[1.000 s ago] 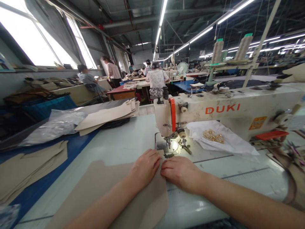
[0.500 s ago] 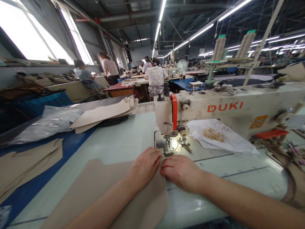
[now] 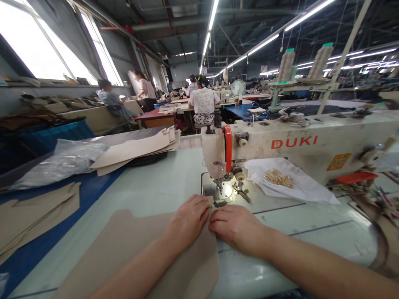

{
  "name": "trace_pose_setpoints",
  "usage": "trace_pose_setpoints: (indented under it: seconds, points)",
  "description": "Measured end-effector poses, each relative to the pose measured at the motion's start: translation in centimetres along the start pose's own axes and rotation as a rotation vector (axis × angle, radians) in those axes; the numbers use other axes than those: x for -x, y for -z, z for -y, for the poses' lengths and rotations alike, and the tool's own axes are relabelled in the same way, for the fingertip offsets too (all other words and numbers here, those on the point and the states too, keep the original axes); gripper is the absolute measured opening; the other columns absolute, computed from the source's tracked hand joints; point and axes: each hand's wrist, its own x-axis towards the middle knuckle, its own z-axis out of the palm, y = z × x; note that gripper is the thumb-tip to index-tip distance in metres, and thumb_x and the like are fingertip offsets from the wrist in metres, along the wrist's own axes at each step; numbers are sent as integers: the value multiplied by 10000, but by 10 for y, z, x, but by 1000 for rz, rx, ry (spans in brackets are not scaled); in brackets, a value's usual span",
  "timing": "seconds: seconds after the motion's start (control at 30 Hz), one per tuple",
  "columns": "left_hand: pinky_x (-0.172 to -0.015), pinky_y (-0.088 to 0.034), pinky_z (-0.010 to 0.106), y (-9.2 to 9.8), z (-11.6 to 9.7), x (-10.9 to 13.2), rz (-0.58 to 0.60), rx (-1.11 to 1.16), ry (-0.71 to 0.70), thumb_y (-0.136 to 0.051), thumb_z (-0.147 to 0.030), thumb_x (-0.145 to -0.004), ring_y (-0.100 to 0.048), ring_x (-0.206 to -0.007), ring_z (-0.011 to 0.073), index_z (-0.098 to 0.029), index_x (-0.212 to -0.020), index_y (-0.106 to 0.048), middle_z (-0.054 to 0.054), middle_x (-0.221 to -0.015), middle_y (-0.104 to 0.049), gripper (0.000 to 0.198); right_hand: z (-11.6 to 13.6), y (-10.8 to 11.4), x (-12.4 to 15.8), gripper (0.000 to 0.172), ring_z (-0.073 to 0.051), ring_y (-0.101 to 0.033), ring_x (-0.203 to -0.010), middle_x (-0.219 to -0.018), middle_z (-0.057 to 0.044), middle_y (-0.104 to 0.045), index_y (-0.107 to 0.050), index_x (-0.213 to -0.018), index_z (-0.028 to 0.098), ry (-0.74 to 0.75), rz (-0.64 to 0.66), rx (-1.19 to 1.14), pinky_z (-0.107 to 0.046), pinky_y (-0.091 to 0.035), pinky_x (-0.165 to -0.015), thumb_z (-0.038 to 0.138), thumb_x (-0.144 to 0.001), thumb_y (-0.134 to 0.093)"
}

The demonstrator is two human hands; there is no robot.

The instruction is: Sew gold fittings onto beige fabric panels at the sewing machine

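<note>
Tan panel [image 3: 131, 245] lies flat on the bench [image 3: 162, 182], its far corner pinned under both sets of fingers. The left hand [image 3: 187, 222] rests palm down on it, fingers [image 3: 201, 205] stretched and loosely spread, gripping nothing. The right hand [image 3: 238, 228] lies just beside it, fingers [image 3: 218, 216] slightly curled, with the tips pressing the panel's right edge; the two hands almost touch at the fingertips. From the fingers the panel runs back toward the person and off to the left.

Just beyond the fingertips stands the presser foot [image 3: 220, 189] of a cream sewing machine [image 3: 296, 141] marked DUKI, whose body runs off to the right of the fingers. Right of and beyond the fingers, a white sheet [image 3: 299, 189] carries a small heap of gold fittings [image 3: 278, 177]. Far left of the fingers, on blue cloth [image 3: 93, 187], lie more tan cut pieces [image 3: 37, 211] and a clear plastic bag [image 3: 62, 160]. Beyond that is a stack of pale panels [image 3: 137, 149]. Two thread cones [image 3: 285, 66] stand above the machine. Well beyond the fingers, other people [image 3: 204, 104] sit and stand at further benches.
</note>
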Motion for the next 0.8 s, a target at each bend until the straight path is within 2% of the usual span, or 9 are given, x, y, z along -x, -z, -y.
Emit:
trace_pose_setpoints:
  seconds: [0.23,0.6,0.8]
  points:
    - [-745,-482,305,-1,1,1,1,3,-4,-425,-135,-880,-546,-791,167,-175,-774,-565,38,-804,-617,180,2,1,0,187,-176,-583,-836,-875,-46,-668,-643,-899,168,-14,21,2,-293,-440,-785,202,-904,-459]
    - [-750,-492,304,3,-4,-1,-13,28,-2,-457,-112,-863,-555,-781,166,-179,-762,-562,30,-792,-617,161,3,5,-5,180,-180,-583,-901,-885,-70,-673,-657,-899,160,-61,-24,-18,-299,-442,-862,185,-883,-480]
    - [-793,-501,313,5,-4,2,-23,78,7,-462,-100,-852,-572,-834,166,-181,-838,-579,37,-859,-635,143,3,3,-6,161,-195,-582,-902,-897,-80,-660,-653,-908,152,-127,-39,55,-320,-451,-858,191,-884,-498]
